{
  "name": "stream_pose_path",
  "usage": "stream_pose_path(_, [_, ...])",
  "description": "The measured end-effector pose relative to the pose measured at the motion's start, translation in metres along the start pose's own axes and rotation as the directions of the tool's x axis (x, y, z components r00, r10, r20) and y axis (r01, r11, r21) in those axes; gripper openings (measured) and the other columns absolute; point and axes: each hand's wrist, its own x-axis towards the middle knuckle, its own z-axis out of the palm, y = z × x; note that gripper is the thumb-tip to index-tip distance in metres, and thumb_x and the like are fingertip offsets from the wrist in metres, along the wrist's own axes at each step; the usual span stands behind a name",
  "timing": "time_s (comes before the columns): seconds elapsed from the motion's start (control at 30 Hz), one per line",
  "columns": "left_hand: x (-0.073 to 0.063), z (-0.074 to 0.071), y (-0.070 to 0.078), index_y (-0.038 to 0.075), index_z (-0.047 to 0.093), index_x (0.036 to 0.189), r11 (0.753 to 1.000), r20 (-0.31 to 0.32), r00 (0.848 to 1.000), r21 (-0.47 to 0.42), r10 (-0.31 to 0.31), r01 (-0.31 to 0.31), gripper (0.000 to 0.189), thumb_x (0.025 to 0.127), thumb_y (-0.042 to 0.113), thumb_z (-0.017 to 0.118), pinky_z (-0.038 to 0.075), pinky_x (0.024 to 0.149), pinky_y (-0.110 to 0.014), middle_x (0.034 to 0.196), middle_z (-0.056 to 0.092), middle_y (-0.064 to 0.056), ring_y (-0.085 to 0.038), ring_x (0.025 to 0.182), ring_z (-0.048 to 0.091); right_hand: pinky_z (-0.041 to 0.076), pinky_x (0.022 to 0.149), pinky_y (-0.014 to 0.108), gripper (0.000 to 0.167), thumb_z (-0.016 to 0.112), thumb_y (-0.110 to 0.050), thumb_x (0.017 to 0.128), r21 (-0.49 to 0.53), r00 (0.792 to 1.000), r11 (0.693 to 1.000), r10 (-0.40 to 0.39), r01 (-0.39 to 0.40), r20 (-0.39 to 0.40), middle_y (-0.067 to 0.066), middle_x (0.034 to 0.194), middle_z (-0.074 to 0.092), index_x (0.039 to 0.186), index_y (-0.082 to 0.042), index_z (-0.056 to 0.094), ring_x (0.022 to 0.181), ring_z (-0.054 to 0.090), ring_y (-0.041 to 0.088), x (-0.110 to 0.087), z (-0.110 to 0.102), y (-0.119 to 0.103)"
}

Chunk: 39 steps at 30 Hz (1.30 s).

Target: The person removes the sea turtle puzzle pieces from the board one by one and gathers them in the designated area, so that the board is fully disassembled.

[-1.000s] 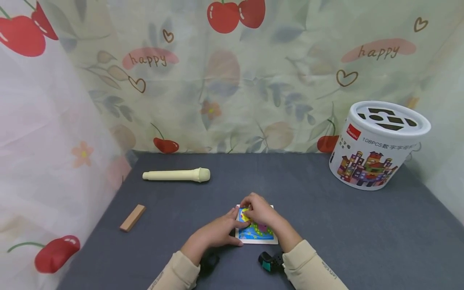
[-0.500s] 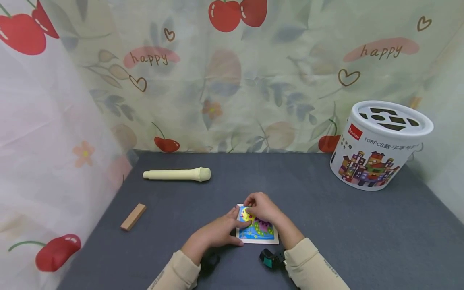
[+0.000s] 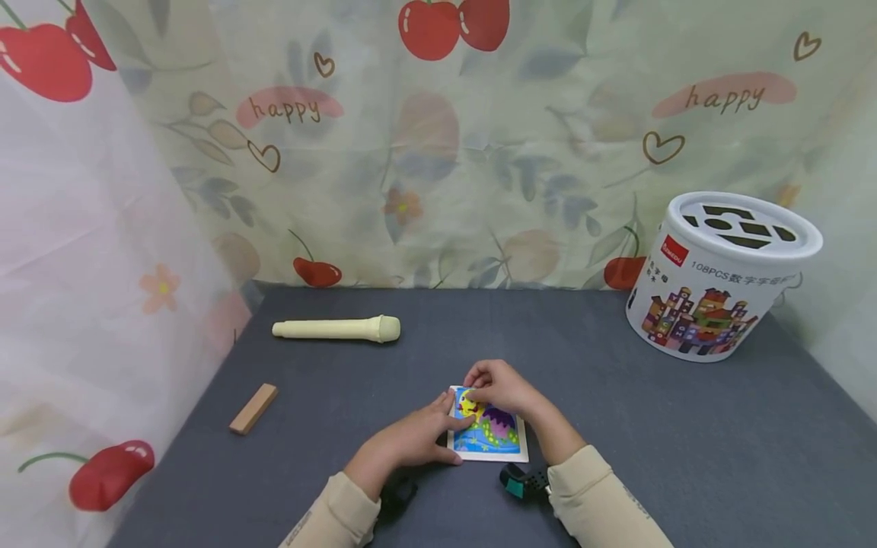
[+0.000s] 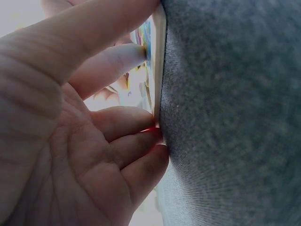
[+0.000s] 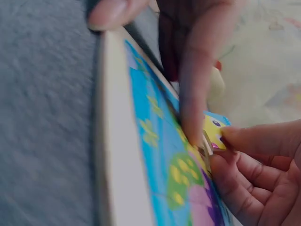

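Note:
A small picture puzzle (image 3: pixel 488 456) with a pale border lies flat on the table, showing a yellow and purple cartoon creature on blue. My left hand (image 3: pixel 415 435) steadies it from the left: one finger rests straight on the picture, the thumb is at the near corner, and other fingertips touch the side edge in the left wrist view. Between the thumb and finger of my right hand (image 3: pixel 508 389) is a puzzle piece (image 5: pixel 215 134) with a printed eye on yellow. The right wrist view shows this piece tilted up at the picture's far part.
A cream toy microphone (image 3: pixel 336 329) lies at the back left, with a wooden block (image 3: pixel 253 409) nearer me. A white lidded bucket (image 3: pixel 712 297) stands at the back right. Patterned cloth (image 3: pixel 479 190) hangs behind the dark table (image 3: pixel 582 342).
My right hand has shifted slightly right and away from me, uncovering more of the picture. My left hand keeps its place on the puzzle.

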Motion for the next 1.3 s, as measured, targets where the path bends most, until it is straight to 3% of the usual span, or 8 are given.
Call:
stream_pose_path(0.13, [0.0, 0.001, 0.001, 0.022, 0.047, 0.137, 1.0, 0.005, 1.0, -0.005, -0.024, 0.024, 0.06, 0.083, 0.035, 0.069, 0.029, 0.111, -0.046, 0.156, 0.011, -0.017, -0.029, 0.144, 0.014, 0.053, 0.062, 0.027, 0.011, 0.061, -0.002, 0.085, 0.041, 1.0, 0.999, 0.02, -0.02, 0.002, 0.006, 0.074, 0.06, 0.093, 0.006, 0.062, 0.065, 0.057, 0.012, -0.003, -0.008, 0.004])
stream_pose_path(0.5, [0.0, 0.002, 0.004, 0.024, 0.047, 0.137, 0.999, -0.001, 0.999, 0.0, -0.048, 0.048, 0.061, 0.082, 0.036, 0.07, 0.028, 0.111, -0.047, 0.156, 0.012, -0.017, -0.029, 0.144, 0.016, 0.052, 0.061, 0.027, 0.014, 0.063, -0.005, 0.085, 0.03, 0.998, 0.997, 0.07, -0.07, -0.004, 0.003, 0.073, 0.062, 0.094, 0.006, 0.064, 0.064, 0.057, 0.012, -0.016, -0.036, 0.018])
stream_pose_path(0.77, [0.002, 0.003, 0.001, 0.023, 0.048, 0.137, 1.0, -0.018, 1.0, 0.011, -0.022, 0.023, 0.061, 0.082, 0.034, 0.07, 0.028, 0.111, -0.046, 0.155, 0.013, -0.018, -0.03, 0.144, 0.016, 0.056, 0.068, 0.03, 0.019, 0.064, -0.006, 0.085, 0.065, 0.997, 0.995, 0.073, -0.071, -0.026, 0.004, 0.074, 0.064, 0.097, 0.009, 0.063, 0.068, 0.06, 0.01, -0.027, -0.056, 0.029])
stream_pose_path(1.13, [0.001, 0.002, 0.001, 0.023, 0.047, 0.137, 1.0, -0.014, 1.0, 0.003, -0.024, 0.024, 0.062, 0.081, 0.033, 0.071, 0.027, 0.111, -0.047, 0.155, 0.013, -0.018, -0.03, 0.144, 0.015, 0.054, 0.065, 0.025, 0.021, 0.064, -0.005, 0.085, 0.073, 0.993, 0.992, 0.108, -0.104, -0.055, 0.001, 0.074, 0.062, 0.098, 0.011, 0.062, 0.068, 0.059, 0.008, -0.038, -0.08, 0.045])
stream_pose_path(1.3, [0.0, 0.002, 0.0, 0.025, 0.046, 0.138, 0.999, -0.003, 0.999, -0.023, -0.032, 0.032, 0.062, 0.082, 0.034, 0.07, 0.027, 0.112, -0.047, 0.156, 0.011, -0.016, -0.029, 0.145, 0.013, 0.048, 0.055, 0.023, 0.018, 0.063, -0.007, 0.085, 0.03, 0.986, 0.99, 0.138, -0.136, -0.09, -0.001, 0.071, 0.06, 0.097, 0.008, 0.063, 0.062, 0.052, 0.009, -0.041, -0.089, 0.051])
